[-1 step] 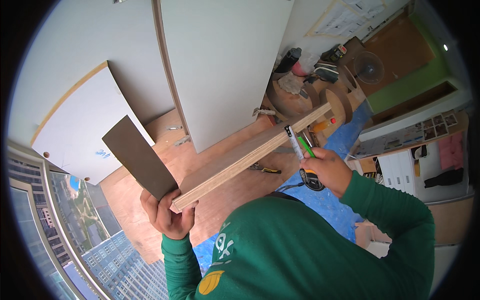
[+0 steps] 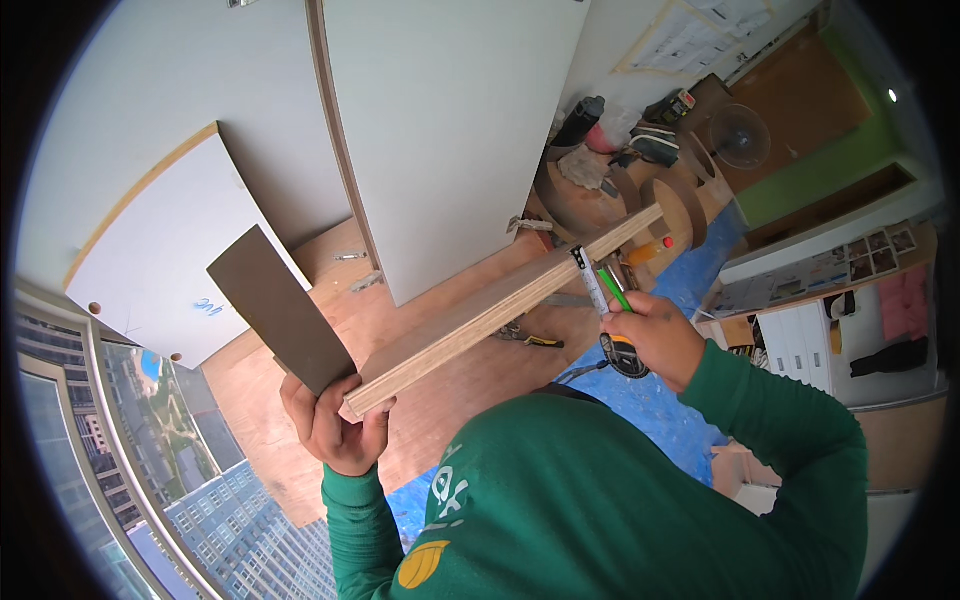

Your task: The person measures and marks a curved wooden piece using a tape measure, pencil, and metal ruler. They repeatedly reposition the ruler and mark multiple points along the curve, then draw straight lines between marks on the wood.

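A long board (image 2: 490,335) with a pale layered edge runs from lower left to upper right in front of me. My left hand (image 2: 335,430) is closed around its near left end, the thumb at the edge. The same hand's fingers press against a flat dark brown strip (image 2: 282,310) that sticks up past the board's end. In my closed right hand (image 2: 655,335) are a black and yellow tape measure (image 2: 624,357) and a green pen-like stick (image 2: 613,287). The tape's short pulled-out blade (image 2: 588,278) points at the board's edge, its tip beside it; contact is unclear.
Brown curled bands (image 2: 680,212) lie around the board's far end. Pliers-like tool (image 2: 530,337) rests on the plywood surface (image 2: 440,400). A large white panel (image 2: 440,130) stands behind, a smaller white panel (image 2: 170,260) at left. An orange bottle (image 2: 650,250) is near the blue sheet (image 2: 690,280).
The brown strip's free end and the tape blade's tip have shifted very slightly upward in the picture. Both hands keep their holds.
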Motion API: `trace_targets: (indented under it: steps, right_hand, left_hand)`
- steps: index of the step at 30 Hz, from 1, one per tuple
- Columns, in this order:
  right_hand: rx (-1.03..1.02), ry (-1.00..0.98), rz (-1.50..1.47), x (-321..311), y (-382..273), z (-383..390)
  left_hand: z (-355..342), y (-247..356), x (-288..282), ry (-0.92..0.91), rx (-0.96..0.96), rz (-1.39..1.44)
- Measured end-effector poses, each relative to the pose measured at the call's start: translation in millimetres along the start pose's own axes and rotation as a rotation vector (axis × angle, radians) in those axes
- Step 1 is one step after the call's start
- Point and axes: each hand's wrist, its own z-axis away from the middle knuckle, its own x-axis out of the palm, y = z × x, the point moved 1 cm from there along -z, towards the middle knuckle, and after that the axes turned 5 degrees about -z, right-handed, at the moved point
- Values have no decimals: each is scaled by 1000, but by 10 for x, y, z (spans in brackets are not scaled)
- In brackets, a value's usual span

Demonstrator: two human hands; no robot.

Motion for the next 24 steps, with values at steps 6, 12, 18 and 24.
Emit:
trace_targets:
  steps: [6,12,18,24]
  right_hand:
    - [-151,-34,-113,-3,-35,-141]
    - [-217,-68,-147,-56,78,-244]
    - [-221,-60,-144,-201,212,-327]
    - [-161,-28,-149,-247,429,-382]
  left_hand:
    - [-428,-290,191,26,5,30]
    - [-970,-777,438,7,-119,108]
    - [-1336,-1150,576,-7,-134,78]
    - [-1462,-1301,646,-55,-186,86]
